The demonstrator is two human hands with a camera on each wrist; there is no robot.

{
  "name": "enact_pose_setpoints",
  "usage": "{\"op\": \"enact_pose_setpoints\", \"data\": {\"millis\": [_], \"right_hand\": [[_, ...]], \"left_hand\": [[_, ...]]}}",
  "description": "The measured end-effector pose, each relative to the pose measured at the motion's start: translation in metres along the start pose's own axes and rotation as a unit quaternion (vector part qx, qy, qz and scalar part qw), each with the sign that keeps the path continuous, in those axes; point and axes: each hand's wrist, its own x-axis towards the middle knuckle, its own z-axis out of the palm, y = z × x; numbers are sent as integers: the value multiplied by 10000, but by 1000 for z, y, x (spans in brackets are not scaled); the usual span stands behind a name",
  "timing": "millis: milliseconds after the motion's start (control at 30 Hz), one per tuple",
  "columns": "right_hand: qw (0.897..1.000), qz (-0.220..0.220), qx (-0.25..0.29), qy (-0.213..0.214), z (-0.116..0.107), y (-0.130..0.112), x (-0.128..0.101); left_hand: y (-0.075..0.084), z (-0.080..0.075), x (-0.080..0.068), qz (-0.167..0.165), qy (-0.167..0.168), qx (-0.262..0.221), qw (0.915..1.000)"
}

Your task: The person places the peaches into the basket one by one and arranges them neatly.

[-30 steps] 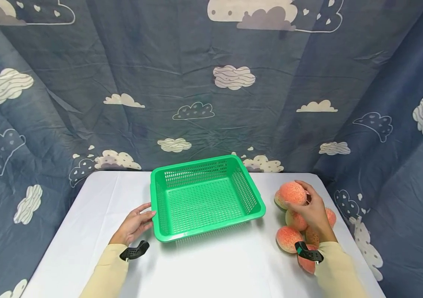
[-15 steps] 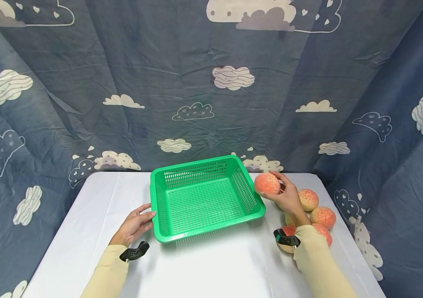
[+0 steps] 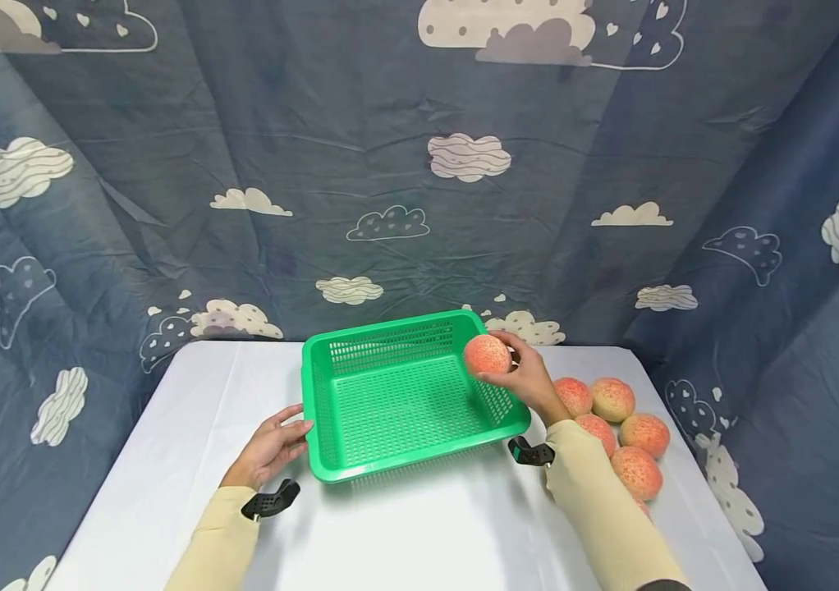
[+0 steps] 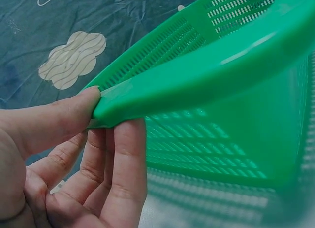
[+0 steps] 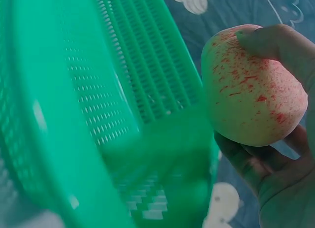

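A green perforated plastic basket stands in the middle of the white table, nothing inside it. My left hand holds its left rim; in the left wrist view the thumb lies on the rim and the fingers curl beneath it. My right hand grips a pink-speckled peach in the air over the basket's right wall. In the right wrist view the peach sits in my fingers beside the basket's slotted wall.
Several more peaches lie in a cluster on the table's right side, close to its edge. A blue cloud-print curtain hangs behind and along both sides. Bare white table lies in front of the basket.
My right hand lifted a peach off the pile and carried it left, from the table's right side to above the basket's right wall. The left hand stayed on the rim.
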Motion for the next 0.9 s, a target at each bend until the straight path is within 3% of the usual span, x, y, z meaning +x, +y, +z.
{"op": "enact_pose_setpoints", "data": {"millis": [233,900], "right_hand": [[9992,-20,-298,-250,29,8,28],[9951,102,-246,-952,96,-8,75]], "left_hand": [[-2,-2,0,1,51,-87,9999],[1,-1,4,19,-9,-173,9998]]}}
